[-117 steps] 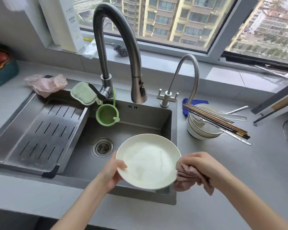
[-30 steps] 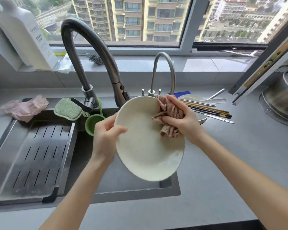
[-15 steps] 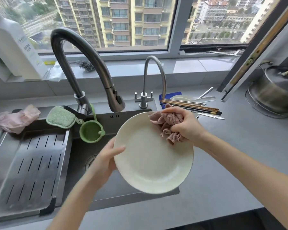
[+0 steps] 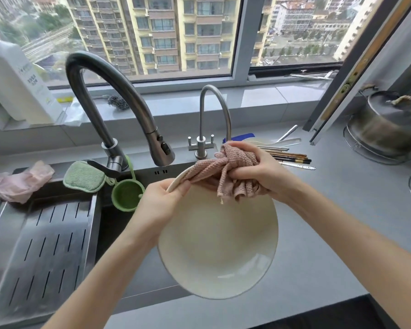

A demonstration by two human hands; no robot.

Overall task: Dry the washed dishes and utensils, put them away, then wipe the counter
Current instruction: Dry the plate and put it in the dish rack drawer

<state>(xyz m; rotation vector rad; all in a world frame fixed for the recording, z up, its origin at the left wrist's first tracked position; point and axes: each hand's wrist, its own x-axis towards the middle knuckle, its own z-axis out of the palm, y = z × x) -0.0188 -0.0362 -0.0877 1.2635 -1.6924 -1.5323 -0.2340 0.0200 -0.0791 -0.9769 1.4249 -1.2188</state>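
Left hand pinching cream plate rim, right hand gripping bunched pink cloth (on plate's top edge)

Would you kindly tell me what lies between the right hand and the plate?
In the head view, the bunched pink cloth lies between the right hand and the plate.

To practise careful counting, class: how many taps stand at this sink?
2. The big tap stands behind the sink; the thin tap stands just right of it. None seem hidden.
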